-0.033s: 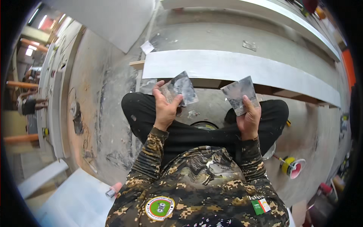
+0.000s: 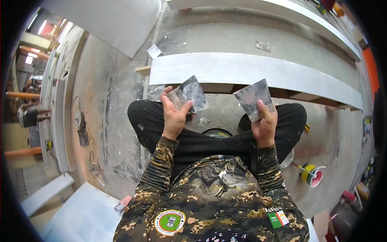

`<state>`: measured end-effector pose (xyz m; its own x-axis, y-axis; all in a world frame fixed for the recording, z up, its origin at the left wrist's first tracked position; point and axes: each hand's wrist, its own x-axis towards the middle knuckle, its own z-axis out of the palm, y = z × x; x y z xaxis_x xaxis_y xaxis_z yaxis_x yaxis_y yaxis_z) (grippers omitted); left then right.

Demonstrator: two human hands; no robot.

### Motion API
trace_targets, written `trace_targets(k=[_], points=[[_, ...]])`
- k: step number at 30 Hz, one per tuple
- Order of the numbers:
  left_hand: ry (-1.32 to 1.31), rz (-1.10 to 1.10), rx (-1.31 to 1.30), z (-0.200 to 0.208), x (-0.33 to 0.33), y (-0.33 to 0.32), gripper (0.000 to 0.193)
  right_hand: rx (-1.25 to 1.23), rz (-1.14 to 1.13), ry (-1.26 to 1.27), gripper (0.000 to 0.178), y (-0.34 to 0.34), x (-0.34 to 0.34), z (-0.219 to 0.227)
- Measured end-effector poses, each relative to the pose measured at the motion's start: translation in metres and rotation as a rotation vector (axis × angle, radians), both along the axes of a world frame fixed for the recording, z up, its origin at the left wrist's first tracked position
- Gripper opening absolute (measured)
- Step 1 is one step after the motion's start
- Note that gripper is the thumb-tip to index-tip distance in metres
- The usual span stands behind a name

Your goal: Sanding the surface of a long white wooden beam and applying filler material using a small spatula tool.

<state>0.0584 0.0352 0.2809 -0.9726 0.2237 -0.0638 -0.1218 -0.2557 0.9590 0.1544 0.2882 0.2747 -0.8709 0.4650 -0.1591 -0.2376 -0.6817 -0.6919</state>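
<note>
My left hand [image 2: 174, 115] grips a thin, square putty spreader [image 2: 194, 93], its grey face smeared with white paste. The thumb lies over the near edge and the fingers are behind it. In my right hand [image 2: 264, 123] is a second putty spreader [image 2: 252, 97], also grey and smeared, with the thumb pressed on its face. Both blades are tilted and held apart, above my crossed legs. Just beyond them lies a long white-coated board [image 2: 242, 68], raised on edge pieces. Neither blade plainly touches it.
A yellow-and-black bucket [image 2: 312, 174] with a pink inside lies at the right. Another white board [image 2: 274, 12] runs along the far side, and a large white panel [image 2: 109, 24] stands at far left. A power tool [image 2: 81, 125] with a cable sits on the floor. A person [image 2: 30, 115] is further left.
The view has shifted very slightly. Both hands keep their hold on the putty spreaders, with hardly any movement.
</note>
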Motion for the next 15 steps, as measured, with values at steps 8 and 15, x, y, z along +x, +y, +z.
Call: trace_targets(k=[8, 15], points=[[-0.123, -0.090, 0.108, -0.029, -0.008, 0.009, 0.042, 0.078, -0.313, 0.001, 0.029, 0.060, 0.069, 0.029], [-0.204, -0.167, -0.013, -0.039, -0.019, 0.022, 0.047, 0.071, -0.690, -0.105, 0.027, 0.107, 0.163, -0.006]])
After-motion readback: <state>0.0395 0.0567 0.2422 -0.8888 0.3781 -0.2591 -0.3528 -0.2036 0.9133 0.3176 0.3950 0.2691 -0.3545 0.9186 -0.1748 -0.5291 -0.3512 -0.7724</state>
